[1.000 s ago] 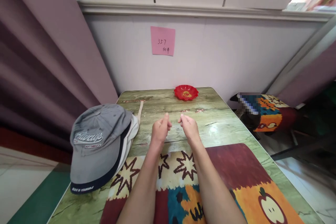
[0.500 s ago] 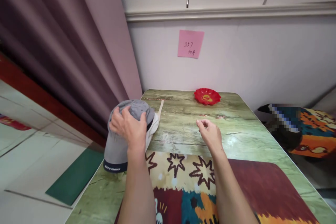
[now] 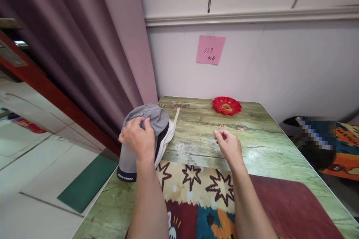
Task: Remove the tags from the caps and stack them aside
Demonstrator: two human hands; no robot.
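So, farthest left of my fingers there's a purple curtain [image 3: 112,44], pretty snug against that side. Then the gray baseball cap [image 3: 158,119], sitting right under my left hand [image 3: 138,138]: thumb and fingers bunched in on the crown, pinching fabric. Its navy brim edge is right by the table's left edge, so not much space there. A white cap [image 3: 168,136] peeks out just right of those fingers, beneath the gray one. Between my hands it's bare green tabletop [image 3: 193,138], loads of room, with a patterned mat [image 3: 190,196] nearer me. My right hand [image 3: 228,143] floats empty, fingers loosely curled. Beyond it, a red scalloped dish [image 3: 227,105] sits near the far edge.
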